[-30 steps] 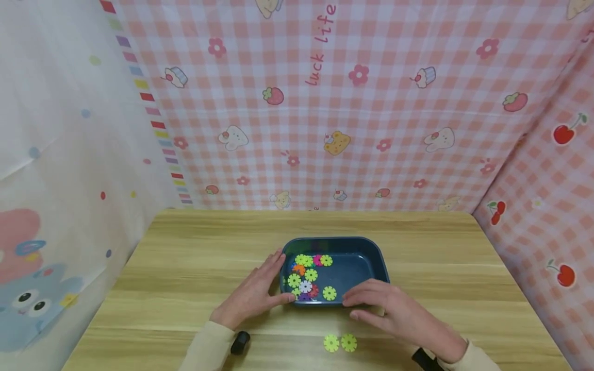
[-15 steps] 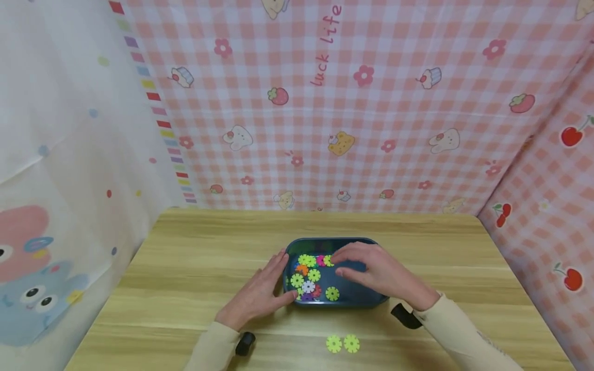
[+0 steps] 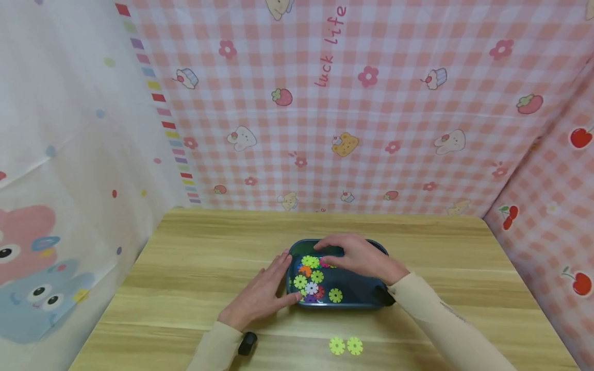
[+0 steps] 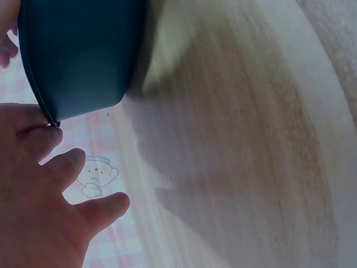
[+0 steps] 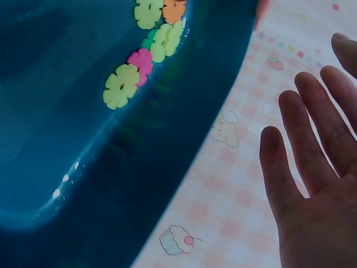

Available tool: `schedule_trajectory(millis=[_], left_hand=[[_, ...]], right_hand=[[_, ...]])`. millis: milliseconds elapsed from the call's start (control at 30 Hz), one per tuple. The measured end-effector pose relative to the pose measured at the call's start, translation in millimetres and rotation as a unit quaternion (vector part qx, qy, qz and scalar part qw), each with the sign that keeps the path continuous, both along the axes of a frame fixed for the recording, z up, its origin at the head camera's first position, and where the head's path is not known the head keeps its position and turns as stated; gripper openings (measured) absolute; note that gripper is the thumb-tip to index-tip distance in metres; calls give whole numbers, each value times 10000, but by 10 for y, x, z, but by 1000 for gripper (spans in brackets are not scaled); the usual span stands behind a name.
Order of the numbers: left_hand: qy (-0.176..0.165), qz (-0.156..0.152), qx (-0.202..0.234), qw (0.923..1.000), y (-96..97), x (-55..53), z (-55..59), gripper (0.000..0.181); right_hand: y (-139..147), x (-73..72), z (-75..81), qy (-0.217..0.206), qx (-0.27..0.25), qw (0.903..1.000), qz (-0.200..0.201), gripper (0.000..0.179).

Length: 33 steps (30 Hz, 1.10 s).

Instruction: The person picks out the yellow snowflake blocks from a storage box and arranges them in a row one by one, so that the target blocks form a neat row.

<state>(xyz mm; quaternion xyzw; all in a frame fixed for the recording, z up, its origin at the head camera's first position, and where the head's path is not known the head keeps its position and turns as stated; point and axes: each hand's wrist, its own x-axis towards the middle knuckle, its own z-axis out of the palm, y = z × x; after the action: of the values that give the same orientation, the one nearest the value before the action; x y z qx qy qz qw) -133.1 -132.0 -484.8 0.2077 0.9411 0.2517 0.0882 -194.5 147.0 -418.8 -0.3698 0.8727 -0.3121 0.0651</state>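
Note:
A dark blue plastic tray stands on the wooden table, with several notched snowflake-shaped plastic discs gathered mostly in its left part. Yellow-green ones dominate, among white, orange, red, purple and pink pieces. My left hand rests against the tray's left side, fingertips at the rim and thumb by the front left corner. Over the tray's back half, my right hand hovers with fingers extended, overlapping a pink disc in the head view. The right wrist view shows those fingers spread and holding nothing, above the tray.
Two yellow-green discs lie side by side on the wooden table in front of the tray. A pink checked cloth hangs behind the table, and further cloths hang at both sides.
My right hand has moved from the tray's front rim across to its back half, over the discs. My left hand stays at the left side. The head view has shifted slightly.

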Motion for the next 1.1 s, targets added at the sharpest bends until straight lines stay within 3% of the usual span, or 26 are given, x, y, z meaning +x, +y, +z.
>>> schedule_trajectory(millis=[433,800,1100], left_hand=[[-66,26,170,9998,-8,15,-1,96],[-173,36,235,9996,-9,-3,-5,98],[-269,67,206,9994,-9,-15,4,97]], right_hand=[[-160,-218,-287,-498,13,9983,319,34],[-271,-275,-447,-990,166,9946,279,38],[-330,-325,-519,-1090,214,9932,344,37]])
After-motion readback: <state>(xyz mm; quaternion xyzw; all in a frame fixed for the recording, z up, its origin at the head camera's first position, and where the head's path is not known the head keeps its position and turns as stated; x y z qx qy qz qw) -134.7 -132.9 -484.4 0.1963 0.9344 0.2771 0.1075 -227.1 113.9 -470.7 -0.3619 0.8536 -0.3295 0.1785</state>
